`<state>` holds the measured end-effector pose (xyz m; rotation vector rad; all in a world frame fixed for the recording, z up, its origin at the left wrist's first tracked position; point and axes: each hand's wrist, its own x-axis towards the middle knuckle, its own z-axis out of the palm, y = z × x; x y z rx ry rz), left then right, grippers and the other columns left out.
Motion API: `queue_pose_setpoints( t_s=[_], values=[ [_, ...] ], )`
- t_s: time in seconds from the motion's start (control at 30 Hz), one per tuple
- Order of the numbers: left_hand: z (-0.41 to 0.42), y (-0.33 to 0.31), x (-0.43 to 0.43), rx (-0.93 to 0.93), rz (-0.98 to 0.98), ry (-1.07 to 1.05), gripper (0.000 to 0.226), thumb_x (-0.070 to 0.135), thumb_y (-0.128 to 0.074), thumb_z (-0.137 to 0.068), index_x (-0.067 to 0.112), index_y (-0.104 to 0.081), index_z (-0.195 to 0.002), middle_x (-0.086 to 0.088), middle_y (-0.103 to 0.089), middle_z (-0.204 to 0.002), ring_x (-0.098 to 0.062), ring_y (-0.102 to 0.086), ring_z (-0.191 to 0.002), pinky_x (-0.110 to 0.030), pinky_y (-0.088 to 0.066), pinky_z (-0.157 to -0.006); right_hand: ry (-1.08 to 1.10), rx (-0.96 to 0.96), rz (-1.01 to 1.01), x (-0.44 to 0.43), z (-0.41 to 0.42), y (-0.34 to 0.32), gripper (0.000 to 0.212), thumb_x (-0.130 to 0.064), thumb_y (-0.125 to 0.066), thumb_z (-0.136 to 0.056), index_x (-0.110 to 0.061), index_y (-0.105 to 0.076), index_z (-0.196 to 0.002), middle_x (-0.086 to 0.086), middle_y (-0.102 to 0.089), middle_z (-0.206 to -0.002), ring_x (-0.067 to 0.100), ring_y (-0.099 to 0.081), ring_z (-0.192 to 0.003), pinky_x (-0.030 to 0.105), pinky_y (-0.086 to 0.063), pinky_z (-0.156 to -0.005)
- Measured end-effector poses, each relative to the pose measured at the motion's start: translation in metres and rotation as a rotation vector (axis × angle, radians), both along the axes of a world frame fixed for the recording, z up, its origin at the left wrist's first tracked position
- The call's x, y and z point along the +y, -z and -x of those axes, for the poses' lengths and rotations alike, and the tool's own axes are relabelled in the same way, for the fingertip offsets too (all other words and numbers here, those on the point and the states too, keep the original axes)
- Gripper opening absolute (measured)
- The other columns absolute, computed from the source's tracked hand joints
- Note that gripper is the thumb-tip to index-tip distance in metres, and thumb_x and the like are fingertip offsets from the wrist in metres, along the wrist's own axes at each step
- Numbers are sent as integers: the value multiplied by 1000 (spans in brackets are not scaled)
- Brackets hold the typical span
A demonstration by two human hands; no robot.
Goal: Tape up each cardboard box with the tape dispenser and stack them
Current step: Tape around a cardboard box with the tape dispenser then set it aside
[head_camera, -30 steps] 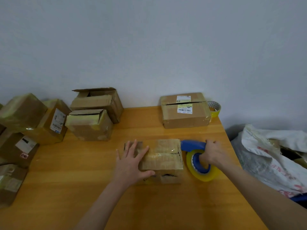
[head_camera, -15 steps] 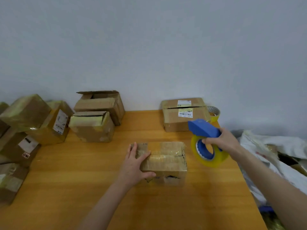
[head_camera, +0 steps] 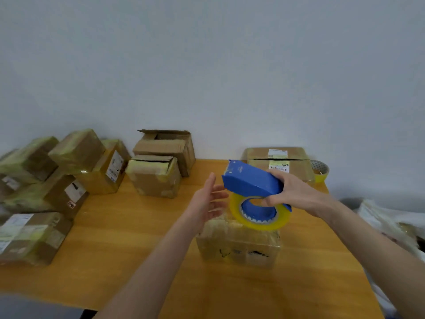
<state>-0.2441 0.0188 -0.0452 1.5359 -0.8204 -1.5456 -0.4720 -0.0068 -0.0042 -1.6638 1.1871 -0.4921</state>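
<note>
A small cardboard box [head_camera: 239, 244], wrapped in yellowish tape, sits on the wooden table [head_camera: 128, 238] in front of me. My right hand [head_camera: 296, 192] grips a blue tape dispenser [head_camera: 251, 180] with a yellow tape roll [head_camera: 259, 223], held in the air just above the box's top. My left hand [head_camera: 207, 201] hovers with straight fingers left of the dispenser, its fingertips close to the dispenser's front end and off the box.
Two untaped boxes [head_camera: 156, 176] [head_camera: 167, 146] stand at the back middle. A labelled box [head_camera: 279, 161] and a spare tape roll [head_camera: 320, 170] sit at the back right. Several taped boxes [head_camera: 57, 171] pile up at the left. Plastic bags [head_camera: 391, 224] lie beyond the right edge.
My right hand raised the dispenser from the box's right side to above the box. My left hand came off the box top and rose toward the dispenser. The view shifted.
</note>
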Motion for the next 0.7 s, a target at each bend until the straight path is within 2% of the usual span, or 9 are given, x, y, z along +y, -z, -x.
queue_pose_setpoints(
  t_s=[0.07, 0.13, 0.27, 0.33, 0.43, 0.5, 0.63, 0.7],
  values=[
    [-1, -1, -1, 28, 3, -20, 51, 65, -43, -89, 23, -68, -104, 6, -73, -87, -15, -65, -83, -28, -48, -63, -46, 13, 5, 0, -4, 1, 58, -26, -79, -60, -28, -57, -113, 1, -59, -106, 10, -63, -87, 21, -50, -65],
    [-2, -3, 1, 76, 18, -31, 42, 56, -50, -91, 22, -68, -105, 6, -72, -83, -11, -64, -76, -26, -49, -60, -76, 10, -1, 1, -7, 2, 56, -27, -77, -58, -30, -57, -110, -3, -58, -102, 3, -62, -81, 16, -47, -63],
    [-5, 3, 5, 185, 45, -57, 15, 22, -63, -91, 10, -65, -100, -1, -70, -80, -7, -65, -64, -21, -51, -56, -77, -22, -8, 1, -7, 7, 56, -25, -78, -59, -29, -57, -111, 0, -59, -105, 16, -63, -93, 29, -52, -78],
    [-7, 5, 6, 218, 38, -66, 20, 25, -58, -94, 9, -65, -104, 0, -71, -79, -10, -66, -68, -22, -52, -57, -75, -16, -6, 1, -6, 7, 58, -25, -78, -59, -29, -57, -112, 1, -59, -108, 19, -63, -96, 34, -54, -82],
    [-5, 0, 4, 236, 20, -43, 36, 42, -51, -96, 12, -67, -107, 0, -70, -86, -16, -65, -78, -28, -52, -63, -81, -1, 3, 0, -2, 5, 57, -26, -77, -58, -29, -58, -111, 1, -59, -107, 18, -63, -95, 28, -52, -74],
    [-2, -2, 2, 254, 32, -9, 31, 35, -58, -94, 11, -65, -111, -2, -67, -89, -15, -64, -77, -27, -53, -64, -80, -2, 9, -1, -1, 4, 57, -26, -77, -57, -30, -58, -110, 0, -59, -106, 15, -63, -92, 23, -50, -71],
    [-4, -1, 2, 321, 18, -29, 23, 13, -65, -89, 5, -63, -110, -3, -68, -78, -13, -64, -69, -24, -54, -60, -70, 1, 25, -5, 1, 1, 60, -27, -78, -57, -32, -56, -113, -1, -58, -107, 16, -63, -94, 26, -51, -75],
    [-10, 2, 0, 288, 14, -38, 23, 6, -65, -86, 4, -64, -109, -4, -68, -76, -13, -64, -67, -23, -55, -59, -91, 31, 49, -7, 1, 0, 61, -30, -78, -56, -32, -55, -113, -3, -58, -107, 11, -63, -92, 20, -48, -70]
  ],
)
